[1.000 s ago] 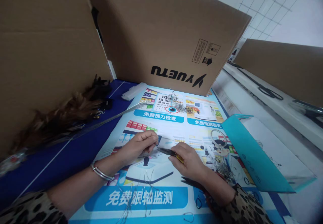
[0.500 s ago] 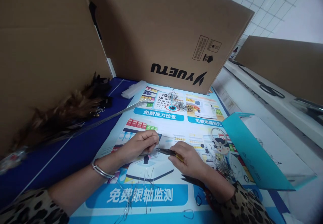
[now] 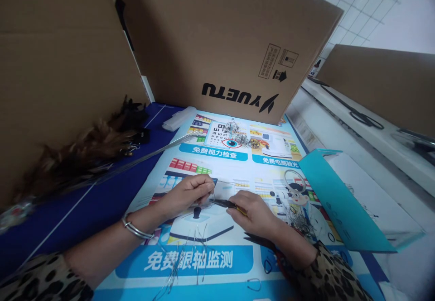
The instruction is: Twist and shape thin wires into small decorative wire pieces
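Observation:
My left hand [image 3: 192, 193] is closed in a pinch on a thin wire [image 3: 213, 191] over the printed sheet. In my right hand [image 3: 253, 211] is a pair of pliers [image 3: 222, 202] with dark jaws and yellow on the handles. The jaw tips point left and meet the wire just beside my left fingertips; whether they grip it is too small to tell. Several cut lengths of wire [image 3: 197, 251] lie on the sheet below my hands. Under my right forearm rests a dark-bladed tool [image 3: 260, 241] with red handles, partly hidden.
Long straight wires [image 3: 159, 149] and brown feathers [image 3: 91, 142] lie to the left. Wire clusters [image 3: 242, 139] sit at the back, with another wire tangle [image 3: 302, 223] by my right wrist. A teal box [image 3: 335, 201] stands right. A large cardboard panel [image 3: 220, 43] walls the back.
The view has shifted very slightly. Both hands, the wire and the pliers keep nearly the same positions.

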The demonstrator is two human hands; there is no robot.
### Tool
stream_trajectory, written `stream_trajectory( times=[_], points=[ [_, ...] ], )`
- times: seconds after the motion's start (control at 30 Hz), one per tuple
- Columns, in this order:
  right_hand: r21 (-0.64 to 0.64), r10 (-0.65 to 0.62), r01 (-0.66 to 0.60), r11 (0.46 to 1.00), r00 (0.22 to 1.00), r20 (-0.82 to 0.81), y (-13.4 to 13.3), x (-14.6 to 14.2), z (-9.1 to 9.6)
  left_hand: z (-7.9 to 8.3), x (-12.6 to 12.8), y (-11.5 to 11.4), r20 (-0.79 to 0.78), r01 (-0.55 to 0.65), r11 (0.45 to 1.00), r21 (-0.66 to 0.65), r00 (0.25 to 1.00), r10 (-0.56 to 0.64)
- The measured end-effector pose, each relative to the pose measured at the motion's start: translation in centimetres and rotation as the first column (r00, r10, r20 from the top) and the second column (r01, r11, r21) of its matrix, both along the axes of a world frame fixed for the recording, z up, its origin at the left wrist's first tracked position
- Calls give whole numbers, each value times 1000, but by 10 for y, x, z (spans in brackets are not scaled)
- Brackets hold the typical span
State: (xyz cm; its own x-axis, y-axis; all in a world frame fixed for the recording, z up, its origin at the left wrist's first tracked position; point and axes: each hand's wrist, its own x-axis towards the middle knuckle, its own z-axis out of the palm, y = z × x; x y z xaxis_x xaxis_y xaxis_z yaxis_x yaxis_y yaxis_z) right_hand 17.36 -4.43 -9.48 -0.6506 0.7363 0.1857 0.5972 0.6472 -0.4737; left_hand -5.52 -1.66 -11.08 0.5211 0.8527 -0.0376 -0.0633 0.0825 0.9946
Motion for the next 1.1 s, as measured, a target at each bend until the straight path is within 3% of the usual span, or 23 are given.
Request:
stream_trajectory(
  times=[0.4, 0.53, 0.73, 1.1],
  points=[
    [-21, 6, -4, 1000, 996, 84, 1, -1, 4, 0, 1, 0, -28, -8, 1000, 3, 1000, 8],
    [-6, -61, 62, 998, 992, 107, -1, -2, 2, 2, 0, 1, -122, -48, 994, 100, 991, 60],
    [133, -250, 233, 963, 960, 125, -4, -5, -1, 3, 0, 4, -224, -158, 951, 265, 949, 220],
    [213, -286, 248, 945, 943, 171, -8, -7, 3, 11, 7, -4, -311, -142, 909, 392, 909, 277]
  ],
)
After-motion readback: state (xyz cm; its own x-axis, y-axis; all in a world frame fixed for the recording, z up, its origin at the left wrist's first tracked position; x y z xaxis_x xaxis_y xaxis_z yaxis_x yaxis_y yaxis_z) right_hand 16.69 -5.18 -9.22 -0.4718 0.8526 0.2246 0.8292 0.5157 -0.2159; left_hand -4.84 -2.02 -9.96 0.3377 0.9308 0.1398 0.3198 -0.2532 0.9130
